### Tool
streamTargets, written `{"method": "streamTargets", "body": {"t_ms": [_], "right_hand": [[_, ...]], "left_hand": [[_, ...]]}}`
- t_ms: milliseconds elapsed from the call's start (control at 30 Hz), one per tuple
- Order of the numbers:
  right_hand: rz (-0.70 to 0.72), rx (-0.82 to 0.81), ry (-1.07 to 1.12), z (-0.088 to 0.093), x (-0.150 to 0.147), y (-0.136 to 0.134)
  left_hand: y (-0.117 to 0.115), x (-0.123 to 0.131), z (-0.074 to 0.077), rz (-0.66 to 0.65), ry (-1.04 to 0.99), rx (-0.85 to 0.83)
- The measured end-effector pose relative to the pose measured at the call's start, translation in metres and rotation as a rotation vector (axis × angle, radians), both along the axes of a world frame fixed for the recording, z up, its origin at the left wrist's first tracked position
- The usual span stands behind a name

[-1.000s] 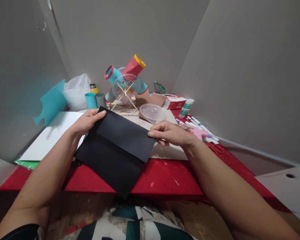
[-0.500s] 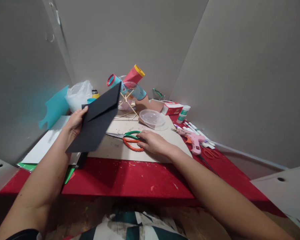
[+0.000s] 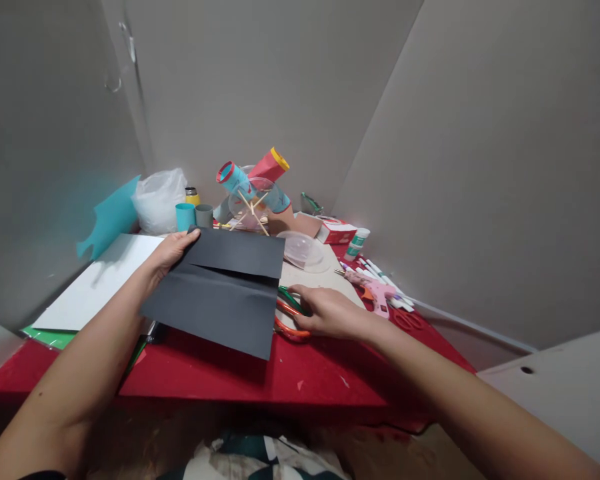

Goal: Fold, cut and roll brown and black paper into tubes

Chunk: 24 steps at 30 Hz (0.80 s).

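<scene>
My left hand [image 3: 175, 248] pinches the upper left corner of a sheet of black paper [image 3: 220, 303], thumb on top. A long slit runs across the sheet from its right edge, leaving a strip along the top. At the sheet's right edge my right hand [image 3: 325, 311] is closed around the handles of a pair of scissors [image 3: 293, 332], one handle green and one orange. The blades are hidden behind the paper. Below lies a pale board [image 3: 337, 280] on the red-covered table.
Behind stands a stick model with coloured paper tubes [image 3: 253, 180]. A clear plastic lid [image 3: 303, 250] lies on the board. To the right are a pink glue gun [image 3: 375, 292], markers [image 3: 375, 270] and red scissors [image 3: 407, 320]. White sheets [image 3: 100, 283] and a plastic bag [image 3: 159, 200] are left.
The black paper has swung down and turned flatter towards me. My right hand has lifted the scissors off the board, bringing them nearer, and the paper now covers their blades.
</scene>
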State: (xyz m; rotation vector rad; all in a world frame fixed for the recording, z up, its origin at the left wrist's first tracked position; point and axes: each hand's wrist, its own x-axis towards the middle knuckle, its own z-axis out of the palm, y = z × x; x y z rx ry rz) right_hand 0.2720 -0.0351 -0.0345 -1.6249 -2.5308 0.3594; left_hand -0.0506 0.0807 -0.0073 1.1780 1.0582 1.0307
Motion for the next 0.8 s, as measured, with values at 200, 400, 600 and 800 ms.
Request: {"method": "streamTargets", "body": {"t_ms": [200, 400, 600, 800], "right_hand": [[-0.141, -0.077, 0.386, -0.014, 0.041, -0.027], [-0.359, 0.089, 0.638, -0.025, 0.062, -0.011], [-0.643, 0.308, 0.440, -0.034, 0.063, 0.065], [-0.683, 0.322, 0.411, -0.033, 0.052, 0.092]], "left_hand": [[0.002, 0.001, -0.009, -0.064, 0.020, -0.020], [0.004, 0.010, -0.023, -0.118, -0.029, -0.082], [-0.002, 0.023, -0.034, -0.185, -0.104, -0.104], [-0.009, 0.032, -0.036, -0.206, -0.209, -0.071]]}}
